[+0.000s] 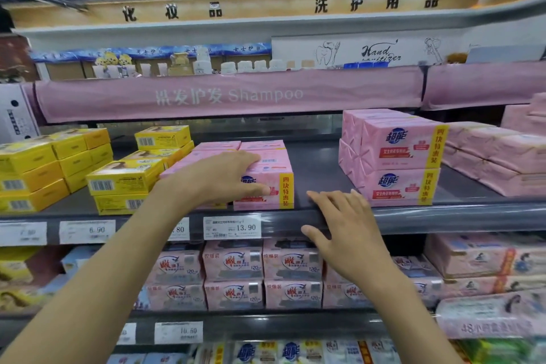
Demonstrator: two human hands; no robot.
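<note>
A pink soap pack [273,183] with a yellow side strip sits at the front of the grey shelf [443,216], with more pink packs behind it. My left hand [220,177] grips this pack, fingers over its top and thumb across its front face. My right hand [344,233] hovers with spread, straight fingers at the shelf's front edge, in the bare gap to the right of the pack, holding nothing. A stack of two matching pink packs [399,156] stands to the right of that gap.
Yellow soap boxes [124,179] are stacked at the left of the same shelf. Price tags [232,226] line the shelf edge. Pink soap packs [263,272] fill the shelf below. A pink "Shampoo" banner [230,94] hangs overhead.
</note>
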